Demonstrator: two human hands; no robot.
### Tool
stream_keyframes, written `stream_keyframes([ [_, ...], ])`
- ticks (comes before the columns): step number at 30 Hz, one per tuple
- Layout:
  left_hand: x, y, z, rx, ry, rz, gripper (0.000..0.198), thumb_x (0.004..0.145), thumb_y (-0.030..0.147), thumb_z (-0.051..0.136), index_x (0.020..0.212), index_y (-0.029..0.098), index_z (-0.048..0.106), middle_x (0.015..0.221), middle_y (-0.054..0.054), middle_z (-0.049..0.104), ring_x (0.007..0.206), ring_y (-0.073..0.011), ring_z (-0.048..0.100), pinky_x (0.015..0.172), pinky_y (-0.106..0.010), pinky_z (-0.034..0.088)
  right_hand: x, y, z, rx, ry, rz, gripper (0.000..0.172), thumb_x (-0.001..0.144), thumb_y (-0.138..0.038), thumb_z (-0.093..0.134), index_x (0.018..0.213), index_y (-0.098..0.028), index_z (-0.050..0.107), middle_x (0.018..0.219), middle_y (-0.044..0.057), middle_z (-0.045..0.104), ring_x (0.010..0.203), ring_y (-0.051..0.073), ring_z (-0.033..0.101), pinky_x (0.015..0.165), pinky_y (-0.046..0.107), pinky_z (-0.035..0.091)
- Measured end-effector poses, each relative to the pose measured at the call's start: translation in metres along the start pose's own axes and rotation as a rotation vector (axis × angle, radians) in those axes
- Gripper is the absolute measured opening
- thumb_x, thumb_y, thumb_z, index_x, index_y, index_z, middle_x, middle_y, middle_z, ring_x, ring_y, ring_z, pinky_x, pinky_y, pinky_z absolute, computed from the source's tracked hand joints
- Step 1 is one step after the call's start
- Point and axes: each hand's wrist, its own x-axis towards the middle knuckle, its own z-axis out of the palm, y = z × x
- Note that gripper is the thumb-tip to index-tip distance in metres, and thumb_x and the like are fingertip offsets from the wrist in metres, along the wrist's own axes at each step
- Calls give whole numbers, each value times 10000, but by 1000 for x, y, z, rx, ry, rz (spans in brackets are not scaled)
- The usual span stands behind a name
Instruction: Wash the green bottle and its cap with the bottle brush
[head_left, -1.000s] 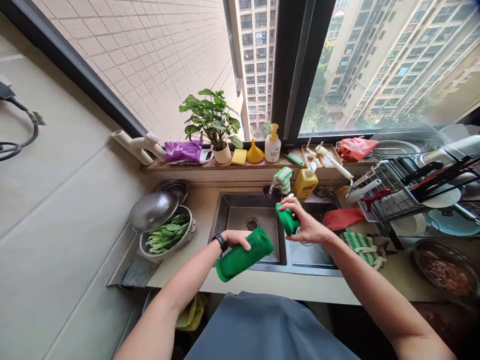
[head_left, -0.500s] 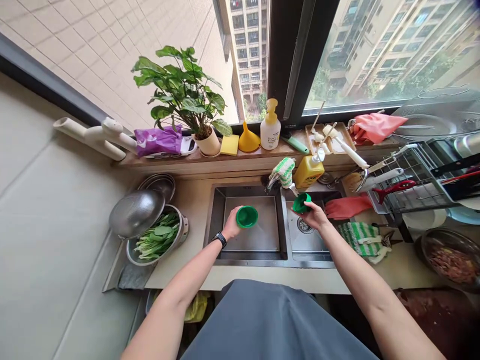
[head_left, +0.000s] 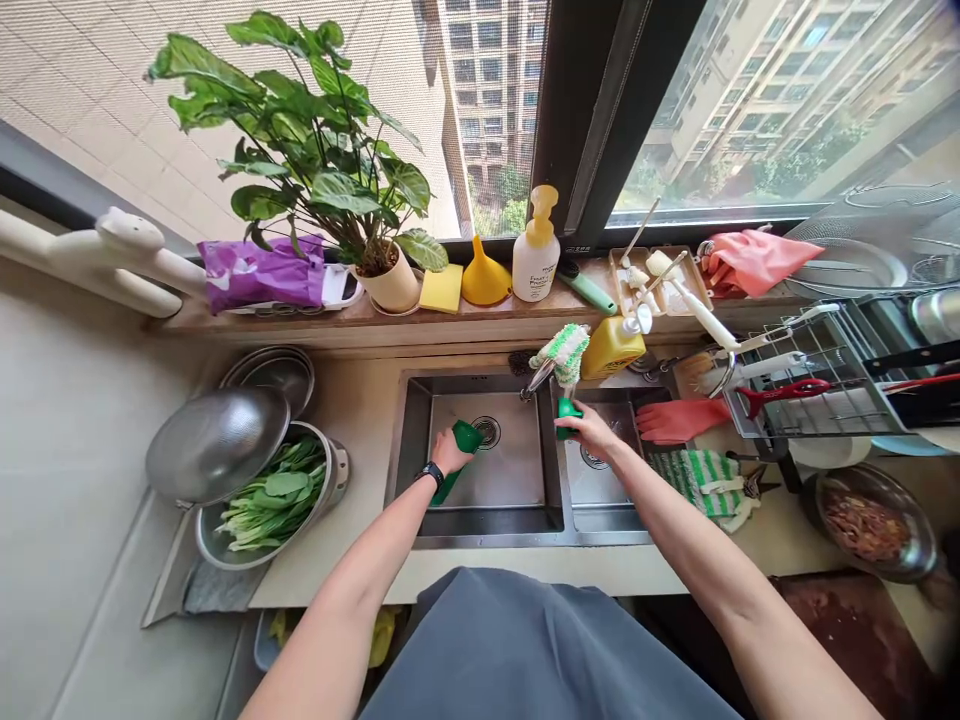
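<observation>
Fingers of the left hand (head_left: 452,452) curl around a glossy green bottle (head_left: 448,487), which tilts through the grip, its upper end (head_left: 469,437) rising beside the drain of the left basin and its lower end pointing down toward the steel floor. A black wristwatch (head_left: 430,473) sits on that wrist. The right hand (head_left: 592,430) has its fingertips pressed together on a small green cap (head_left: 568,415), held just above the divider of the brushed stainless double sink (head_left: 480,535). Close by, a green-and-white knitted scrubber (head_left: 562,353) hangs at the curved faucet (head_left: 537,380), with a yellow detergent bottle (head_left: 604,348) beside it. Past the right basin lie a ribbed orange rubber glove (head_left: 679,421) and a striped green cloth (head_left: 701,487).
</observation>
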Motion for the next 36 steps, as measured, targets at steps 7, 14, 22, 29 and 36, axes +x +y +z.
stream_keyframes([
  [7,-14,11,-18,255,-61,-43,814,604,459,826,1292,154,517,1270,-253,552,1064,-384,624,848,-435,465,12,-10,34,201,24,55,200,702,-217,708,875,-255,614,847,-19,692,815,190,660,817,469,588],
  [14,-11,51,-19,555,93,246,359,942,252,437,1219,134,632,1319,-243,492,1280,-439,396,1027,-627,250,-5,-31,26,509,-44,2,300,719,-214,685,1009,-269,629,1005,21,731,988,263,683,919,564,552],
  [22,-1,61,-24,555,119,346,472,948,143,274,1245,129,640,1332,-230,483,1316,-423,321,1066,-634,175,-6,-33,23,545,-48,26,337,701,-191,688,1026,-253,626,991,38,737,941,266,694,915,582,550],
  [29,5,60,-24,472,98,369,375,952,273,412,1250,192,626,1372,-198,460,1382,-425,255,1101,-637,149,-5,-34,21,489,-59,35,325,705,-208,688,1022,-251,627,973,29,738,970,263,684,931,579,540],
  [36,14,53,-17,384,14,274,647,701,309,798,1284,215,535,1328,-208,530,1295,-445,405,1032,-654,279,-43,-23,3,331,-71,31,268,706,-234,733,965,-242,662,992,37,737,963,257,688,946,532,537],
])
